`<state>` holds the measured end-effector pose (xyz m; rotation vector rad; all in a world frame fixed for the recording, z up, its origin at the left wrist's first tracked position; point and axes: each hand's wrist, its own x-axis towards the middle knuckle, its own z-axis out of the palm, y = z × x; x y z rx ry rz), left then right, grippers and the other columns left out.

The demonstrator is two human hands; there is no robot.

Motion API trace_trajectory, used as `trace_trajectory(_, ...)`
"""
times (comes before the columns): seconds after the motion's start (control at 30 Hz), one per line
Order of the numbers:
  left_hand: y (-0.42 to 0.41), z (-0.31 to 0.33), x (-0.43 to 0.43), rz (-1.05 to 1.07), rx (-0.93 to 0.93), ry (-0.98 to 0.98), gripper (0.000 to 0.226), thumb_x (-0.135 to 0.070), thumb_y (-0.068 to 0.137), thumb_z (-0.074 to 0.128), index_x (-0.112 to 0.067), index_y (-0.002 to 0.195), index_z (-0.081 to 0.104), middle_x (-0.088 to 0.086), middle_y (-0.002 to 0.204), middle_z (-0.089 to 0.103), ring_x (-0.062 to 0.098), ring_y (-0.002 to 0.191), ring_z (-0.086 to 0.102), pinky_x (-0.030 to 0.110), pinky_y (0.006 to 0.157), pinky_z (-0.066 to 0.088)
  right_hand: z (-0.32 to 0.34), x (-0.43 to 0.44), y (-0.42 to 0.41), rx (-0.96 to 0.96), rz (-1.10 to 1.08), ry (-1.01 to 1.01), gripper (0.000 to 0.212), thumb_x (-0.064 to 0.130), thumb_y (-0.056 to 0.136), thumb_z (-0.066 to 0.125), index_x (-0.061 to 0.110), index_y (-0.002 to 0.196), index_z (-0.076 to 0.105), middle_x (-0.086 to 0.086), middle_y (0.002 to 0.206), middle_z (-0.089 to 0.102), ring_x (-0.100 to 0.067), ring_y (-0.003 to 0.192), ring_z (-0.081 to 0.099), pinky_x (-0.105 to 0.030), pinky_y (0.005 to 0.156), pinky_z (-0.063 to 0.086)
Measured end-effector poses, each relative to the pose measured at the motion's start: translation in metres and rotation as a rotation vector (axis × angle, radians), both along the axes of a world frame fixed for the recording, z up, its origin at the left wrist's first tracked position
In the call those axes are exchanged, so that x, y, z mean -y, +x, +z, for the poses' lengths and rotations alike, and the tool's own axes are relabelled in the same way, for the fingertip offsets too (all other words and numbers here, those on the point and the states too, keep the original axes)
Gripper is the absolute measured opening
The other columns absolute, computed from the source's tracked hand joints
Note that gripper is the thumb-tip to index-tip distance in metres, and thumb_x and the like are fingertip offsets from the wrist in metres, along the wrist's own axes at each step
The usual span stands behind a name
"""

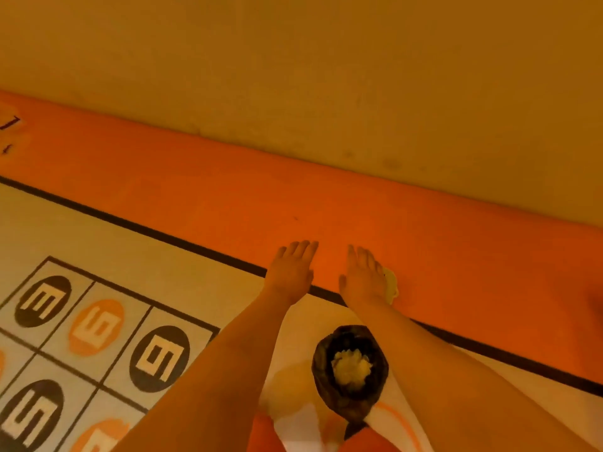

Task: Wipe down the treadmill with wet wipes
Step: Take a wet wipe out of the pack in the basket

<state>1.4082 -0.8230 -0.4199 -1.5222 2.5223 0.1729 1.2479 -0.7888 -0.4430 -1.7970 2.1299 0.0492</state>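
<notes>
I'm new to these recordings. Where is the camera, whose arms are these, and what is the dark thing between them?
There is no machine here: a person wears a camera on the head, so this single picture looks down along their own bare arms. The left hand lies flat, fingers straight, on an orange band. The right hand presses a pale wipe onto the same band; only the wipe's edge shows beside the hand. Between the forearms sits a dark bag holding crumpled pale material, probably used wipes. To the left is a pale surface with a numbered grid.
</notes>
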Motion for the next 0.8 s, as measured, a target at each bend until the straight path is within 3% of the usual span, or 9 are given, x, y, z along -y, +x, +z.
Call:
trace_trajectory(0.27,0.076,-0.018,0.126,-0.305,0.037,0.052,0.058,-0.028,0.104,0.034,-0.021,0.155,0.008,0.005,0.159,0.022,0.028,0.144,0.024,0.045,0.112,0.025,-0.024,0.070,0.088,-0.025,-0.277,0.079,0.071,0.031,0.101,0.044,0.025,0.154,-0.002,-0.013,0.159,0.013,-0.030,0.148,0.012,-0.043,0.118,0.019)
trace_trajectory(0.4,0.102,-0.009,0.187,-0.386,0.108,0.048,0.059,-0.026,0.104,0.034,-0.020,0.155,0.007,0.006,0.159,0.023,0.028,0.143,0.025,0.045,0.112,0.026,-0.017,0.113,0.127,0.036,-0.358,0.024,0.071,0.035,0.101,0.044,0.026,0.154,-0.002,-0.011,0.159,0.017,-0.031,0.146,0.019,-0.045,0.117,0.024)
trace_trajectory(0.6,0.045,-0.011,0.234,-0.573,0.007,0.033,0.060,-0.026,0.104,0.034,-0.019,0.156,0.005,0.008,0.158,0.026,0.029,0.142,0.027,0.045,0.112,0.027,-0.023,0.142,0.104,-0.024,-0.486,0.029,0.069,0.034,0.102,0.040,0.024,0.154,-0.003,-0.008,0.152,0.032,-0.028,0.140,0.032,-0.042,0.112,0.031)
trace_trajectory(0.8,-0.017,-0.024,0.275,-0.724,0.047,0.095,0.062,-0.025,0.103,0.037,-0.020,0.156,0.004,0.008,0.159,0.023,0.028,0.142,0.027,0.044,0.113,0.027,-0.047,0.164,0.046,0.024,-0.616,0.147,0.069,0.031,0.102,0.041,0.025,0.155,-0.004,-0.010,0.156,0.026,-0.029,0.142,0.028,-0.040,0.111,0.034)
